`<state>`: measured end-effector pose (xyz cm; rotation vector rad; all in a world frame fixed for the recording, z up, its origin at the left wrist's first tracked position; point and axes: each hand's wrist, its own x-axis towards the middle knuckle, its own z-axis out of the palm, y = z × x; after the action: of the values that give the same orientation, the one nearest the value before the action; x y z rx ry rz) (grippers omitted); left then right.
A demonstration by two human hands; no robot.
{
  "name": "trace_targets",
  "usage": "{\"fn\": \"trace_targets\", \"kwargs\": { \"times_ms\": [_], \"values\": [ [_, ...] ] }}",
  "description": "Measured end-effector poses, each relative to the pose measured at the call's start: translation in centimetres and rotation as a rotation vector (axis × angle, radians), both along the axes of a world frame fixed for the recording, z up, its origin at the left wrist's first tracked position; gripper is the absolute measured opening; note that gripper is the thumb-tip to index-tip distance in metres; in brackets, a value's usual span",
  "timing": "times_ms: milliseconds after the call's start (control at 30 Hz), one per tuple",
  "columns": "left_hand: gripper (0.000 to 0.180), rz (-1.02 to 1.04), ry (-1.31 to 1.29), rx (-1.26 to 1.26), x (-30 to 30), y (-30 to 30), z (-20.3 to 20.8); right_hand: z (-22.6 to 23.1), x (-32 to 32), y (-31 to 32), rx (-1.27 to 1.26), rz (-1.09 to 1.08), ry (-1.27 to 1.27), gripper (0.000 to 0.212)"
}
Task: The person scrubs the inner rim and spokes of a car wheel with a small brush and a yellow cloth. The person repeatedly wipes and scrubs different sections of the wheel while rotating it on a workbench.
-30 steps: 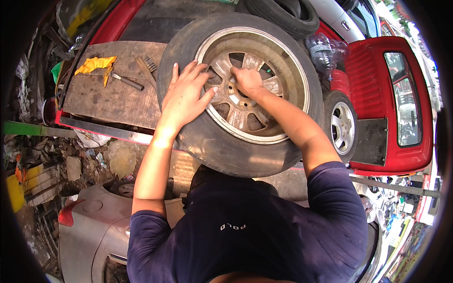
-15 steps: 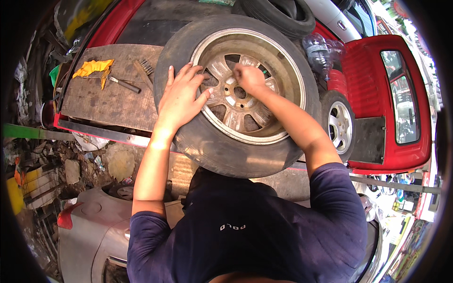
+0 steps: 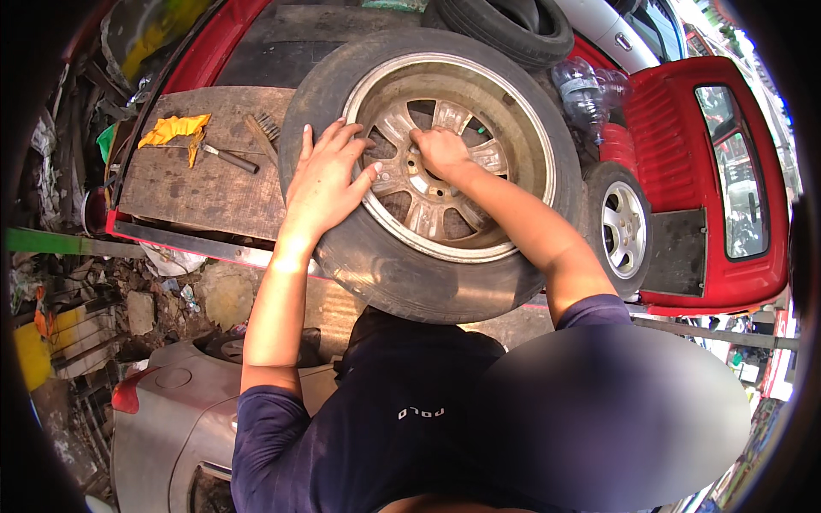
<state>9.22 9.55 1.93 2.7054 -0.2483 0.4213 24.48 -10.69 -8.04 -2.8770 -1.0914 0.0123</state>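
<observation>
A large black tyre (image 3: pixel 419 295) on a silver alloy wheel rim (image 3: pixel 513 248) lies in front of me, its spoked inside facing up. My left hand (image 3: pixel 329 179) rests on the tyre's left side with the fingers spread over the rim's edge. Inside the wheel, my right hand (image 3: pixel 441 152) is closed in a fist, low over the spokes beside the centre hole. Whatever its curled fingers hold, if anything, is hidden. The spokes (image 3: pixel 425 214) look dull and stained.
On a wooden board (image 3: pixel 180 192) at left lie a yellow cloth (image 3: pixel 175 129), a handled tool (image 3: pixel 231 159) and a wire brush (image 3: pixel 262 135). Another tyre (image 3: pixel 513 34) lies behind. Plastic bottles (image 3: pixel 581 94) and a smaller wheel (image 3: pixel 623 229) stand right, near a red pickup cab (image 3: pixel 744 188).
My right fist has shifted a little left and nearer to me, from an upper spoke toward the hub. My left hand stays on the rim's edge.
</observation>
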Motion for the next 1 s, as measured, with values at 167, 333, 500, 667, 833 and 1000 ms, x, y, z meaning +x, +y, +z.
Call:
{"fn": "trace_targets", "kwargs": {
  "times_ms": [167,333,500,667,833,1000],
  "values": [
    [0.034,-0.003,-0.003,0.004,-0.1,0.0,0.1,-1.2,0.8,1.9,0.155,-0.179,0.098,0.020],
    [0.035,-0.005,0.007,-0.016,0.0,0.0,0.1,-2.5,3.7,0.5,0.552,-0.316,0.492,0.011],
    [0.037,-0.011,-0.002,-0.040,-0.1,0.2,-0.1,-2.2,4.2,-1.5,0.596,-0.260,0.267,0.011],
    [0.034,-0.007,-0.019,-0.033,0.0,0.2,-0.2,-2.1,0.8,0.5,0.252,-0.174,0.081,0.013],
    [0.034,0.007,0.003,-0.037,-0.1,0.0,0.1,-1.9,2.5,1.2,0.440,-0.255,0.410,0.015],
    [0.034,0.015,0.000,-0.022,-0.1,0.0,0.2,-0.9,5.8,-2.7,1.110,-0.417,0.893,0.014]
  ]
}}
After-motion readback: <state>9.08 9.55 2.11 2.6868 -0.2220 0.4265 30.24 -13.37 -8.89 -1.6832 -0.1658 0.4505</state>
